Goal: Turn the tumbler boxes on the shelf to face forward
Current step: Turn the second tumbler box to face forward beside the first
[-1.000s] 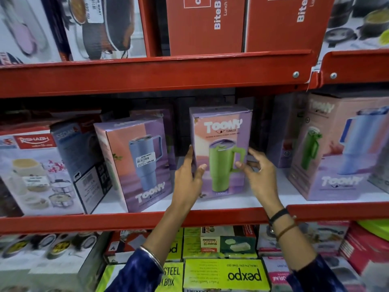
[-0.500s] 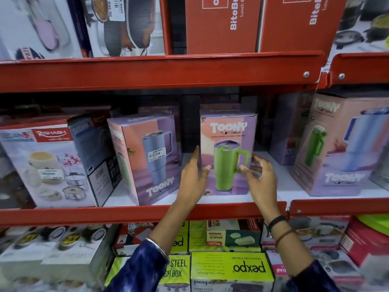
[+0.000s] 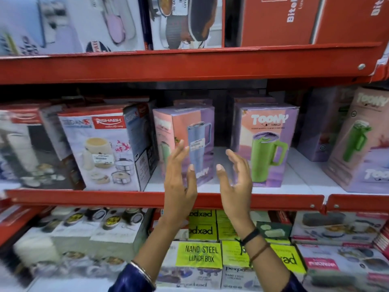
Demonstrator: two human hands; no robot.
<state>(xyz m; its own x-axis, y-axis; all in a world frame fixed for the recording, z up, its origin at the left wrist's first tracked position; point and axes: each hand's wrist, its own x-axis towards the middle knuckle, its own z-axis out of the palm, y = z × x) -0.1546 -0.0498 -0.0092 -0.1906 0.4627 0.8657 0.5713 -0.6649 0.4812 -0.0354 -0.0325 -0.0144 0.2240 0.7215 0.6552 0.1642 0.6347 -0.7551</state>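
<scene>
A Toony box with a green tumbler (image 3: 265, 144) stands upright on the middle shelf (image 3: 168, 198), its front facing me. Left of it a Toony box with a blue tumbler (image 3: 185, 142) stands turned at an angle, one corner toward me. My left hand (image 3: 180, 182) is open in front of that angled box, fingers spread, holding nothing. My right hand (image 3: 234, 180) is open in the gap between the two boxes, apart from both. A larger Toony box (image 3: 362, 142) stands angled at the far right.
Rishabh container boxes (image 3: 101, 148) crowd the shelf's left side, touching the blue tumbler box. Red BiteBuddy boxes (image 3: 280, 20) sit on the shelf above. Yellow lunch boxes (image 3: 201, 253) fill the shelf below. More purple boxes stand behind in the dark.
Both hands let go of the green tumbler box, which now faces forward, and moved left toward the blue tumbler box. The view shifted left.
</scene>
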